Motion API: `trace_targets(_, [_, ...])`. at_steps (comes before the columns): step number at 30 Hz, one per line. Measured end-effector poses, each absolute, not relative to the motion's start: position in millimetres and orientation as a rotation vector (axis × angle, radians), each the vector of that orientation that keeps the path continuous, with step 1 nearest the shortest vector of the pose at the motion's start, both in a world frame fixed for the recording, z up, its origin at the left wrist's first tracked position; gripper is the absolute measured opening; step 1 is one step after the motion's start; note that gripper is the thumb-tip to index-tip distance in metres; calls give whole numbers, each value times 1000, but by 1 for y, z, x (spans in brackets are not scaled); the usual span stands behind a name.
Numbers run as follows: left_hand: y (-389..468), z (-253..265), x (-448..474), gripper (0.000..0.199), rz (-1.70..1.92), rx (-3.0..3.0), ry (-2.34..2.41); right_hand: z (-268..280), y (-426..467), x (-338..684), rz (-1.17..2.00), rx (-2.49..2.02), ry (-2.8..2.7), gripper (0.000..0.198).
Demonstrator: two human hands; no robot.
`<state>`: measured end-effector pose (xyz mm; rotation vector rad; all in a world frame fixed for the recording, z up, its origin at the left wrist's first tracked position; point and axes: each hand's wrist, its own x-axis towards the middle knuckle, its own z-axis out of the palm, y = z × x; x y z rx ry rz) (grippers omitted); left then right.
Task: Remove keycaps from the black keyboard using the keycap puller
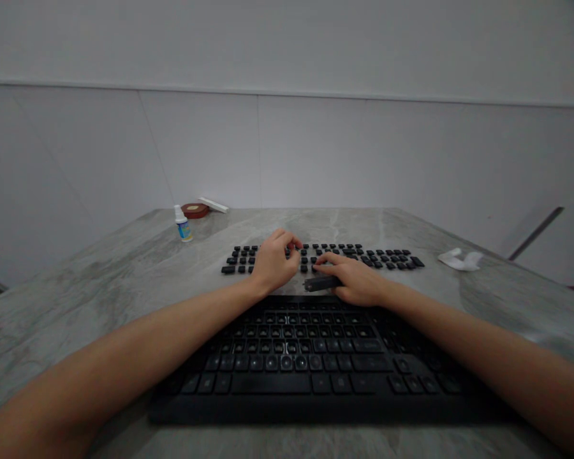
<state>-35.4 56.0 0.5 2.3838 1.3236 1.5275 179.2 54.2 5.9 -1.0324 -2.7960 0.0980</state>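
Note:
A black keyboard (pixel 271 384) lies close in front of me, its lower rows carrying keycaps and many upper key positions bare. Beyond it, loose black keycaps (pixel 242 261) are laid out in rows on the table. My left hand (pixel 276 260) is over the middle of these rows, fingers curled, with a gap between thumb and fingertips; nothing shows in it. My right hand (pixel 356 278) grips a small black tool (pixel 319 284) with a narrow tip pointing left; its exact kind is unclear. Its index finger stretches to the keycaps in the nearest row.
The grey marble-patterned table (pixel 124 274) reaches back to a white wall. At the back left stand a white spray bottle (pixel 183 225), a reddish-brown box (pixel 194 211) and a flat white item (pixel 213 204). A crumpled white tissue (pixel 460 260) lies on the right.

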Motion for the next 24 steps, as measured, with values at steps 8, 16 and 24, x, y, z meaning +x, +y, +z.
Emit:
trace_targets(8, [57,0,-36,21,1527,2389,1319,5,54,179,95,-1021,-2792,59])
trace_targets(16, [57,-1,-36,19,1523,2402,1326,4,56,180,97,-997,-2793,60])
trace_targets(24, [56,1,-36,19,1544,2392,1305,3,56,180,102,-1000,-2794,62])
